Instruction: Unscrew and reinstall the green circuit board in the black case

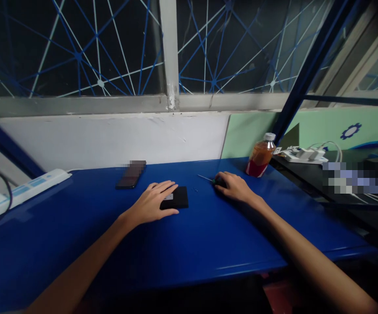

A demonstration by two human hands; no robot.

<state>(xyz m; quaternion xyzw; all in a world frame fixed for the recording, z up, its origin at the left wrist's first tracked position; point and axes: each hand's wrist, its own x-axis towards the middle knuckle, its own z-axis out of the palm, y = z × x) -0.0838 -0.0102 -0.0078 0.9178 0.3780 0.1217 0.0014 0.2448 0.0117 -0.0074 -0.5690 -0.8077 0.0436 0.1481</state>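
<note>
My left hand [154, 201] lies flat with fingers stretched over a small black flat device [178, 198] on the blue table [189, 244]. My right hand [233, 186] is curled round the dark handle of a thin screwdriver [206, 178], whose metal shaft points left along the table. A few tiny screws [194, 189] lie between the two hands.
A dark phone [130, 174] lies behind the left hand. A bottle of orange liquid [260, 155] stands at the back right. A white power strip [22, 190] runs along the left edge. Chargers and cables [303, 153] rest on the dark side shelf to the right.
</note>
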